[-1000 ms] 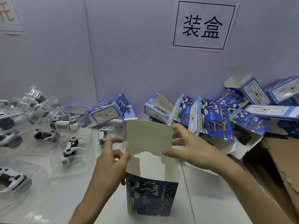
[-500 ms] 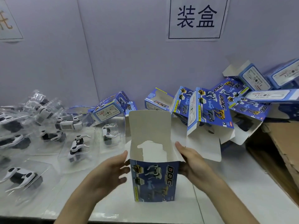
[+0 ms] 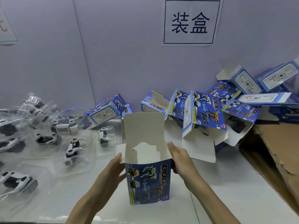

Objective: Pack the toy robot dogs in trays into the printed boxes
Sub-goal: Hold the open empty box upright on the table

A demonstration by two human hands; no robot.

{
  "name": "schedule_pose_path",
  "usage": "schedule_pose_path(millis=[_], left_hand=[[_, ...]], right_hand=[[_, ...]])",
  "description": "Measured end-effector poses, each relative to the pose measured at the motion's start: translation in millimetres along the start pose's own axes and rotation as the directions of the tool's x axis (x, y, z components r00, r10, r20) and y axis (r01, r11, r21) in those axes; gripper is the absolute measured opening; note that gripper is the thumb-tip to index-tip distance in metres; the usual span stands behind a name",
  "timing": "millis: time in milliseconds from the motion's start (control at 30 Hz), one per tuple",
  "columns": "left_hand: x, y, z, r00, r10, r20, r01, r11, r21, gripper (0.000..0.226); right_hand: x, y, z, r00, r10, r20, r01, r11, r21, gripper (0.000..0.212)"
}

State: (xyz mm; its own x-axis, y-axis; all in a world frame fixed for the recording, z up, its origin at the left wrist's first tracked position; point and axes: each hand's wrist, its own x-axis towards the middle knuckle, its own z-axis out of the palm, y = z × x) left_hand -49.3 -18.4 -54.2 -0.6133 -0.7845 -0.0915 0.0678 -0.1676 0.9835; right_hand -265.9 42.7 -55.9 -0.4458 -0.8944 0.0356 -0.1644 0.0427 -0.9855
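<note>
You are working on a white tabletop (image 3: 218, 191) that runs the whole width in front of you. Along its far edge, centre to right, lies a loose heap of blue printed cardboard boxes (image 3: 205, 110), tumbled against the wall with several flaps hanging open. A brown corrugated carton (image 3: 278, 151) sits at the right edge. The left side is covered with clear plastic trays (image 3: 40, 167), each holding a toy.

Between your hands, an upright blue printed box (image 3: 148, 181) stands on its base directly in front of you, with its mouth facing up and its grey-white top flap (image 3: 144, 126) raised at the back. Your right hand (image 3: 179, 157) grips the box's right wall near the rim, thumb up along the edge and fingers curled round the side. Your left hand (image 3: 111, 172) lies flat and spread against the left wall, fingers straight and holding nothing.

The next move probably turns on this: the nearest white-and-black toy robot dog (image 3: 72, 151) sits in its tray to the left of the box and a little farther back, apart from it. Its long axis runs roughly away from you, leaning slightly right. Your free left hand is clearly nearer, so it looks the likely one to fetch the tray while your right hand steadies the box. The tray would likely need turning on end to enter the upward-facing mouth.
</note>
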Motion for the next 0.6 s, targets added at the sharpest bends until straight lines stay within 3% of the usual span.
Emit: schedule_pose_path(millis=[100,167,233,333,433,500,600], left_hand=[[0.6,-4.6,0.7,0.996,-0.076,0.035,0.061,0.948,0.311,0.100],[1.4,-9.1,-0.1,0.998,-0.053,0.038,0.031,0.899,0.437,0.088],[2.0,-12.7,-4.5,1.000,-0.027,0.005,0.022,0.917,0.399,0.073],[3.1,-14.3,-15.3,0.994,0.033,-0.102,0.006,0.933,0.361,0.082],[-1.3,-12.4,-37.5,0.930,0.263,-0.259,-0.167,0.925,0.342,0.084],[-8.1,-10.3,-59.1,0.859,0.359,-0.364,-0.240,0.912,0.332,0.082],[-17.9,-9.7,-100.3,0.730,0.407,-0.549,-0.297,0.913,0.281,0.088]], right_hand=[[6.9,6.8,11.8,0.995,-0.090,-0.053,0.083,0.990,-0.114,0.059],[11.0,10.2,21.3,0.994,-0.093,-0.057,0.087,0.991,-0.100,0.051],[15.1,13.1,27.7,0.998,-0.051,-0.043,0.048,0.996,-0.077,0.040],[19.5,15.5,34.6,0.998,0.011,0.062,-0.009,1.000,-0.028,0.031],[29.1,22.1,50.0,0.978,0.063,0.200,-0.073,0.996,0.042,0.048],[43.8,22.0,65.9,0.996,0.060,0.065,-0.061,0.998,0.024,0.040],[68.4,16.6,100.7,0.994,-0.043,-0.104,0.027,0.989,-0.146,0.020]])
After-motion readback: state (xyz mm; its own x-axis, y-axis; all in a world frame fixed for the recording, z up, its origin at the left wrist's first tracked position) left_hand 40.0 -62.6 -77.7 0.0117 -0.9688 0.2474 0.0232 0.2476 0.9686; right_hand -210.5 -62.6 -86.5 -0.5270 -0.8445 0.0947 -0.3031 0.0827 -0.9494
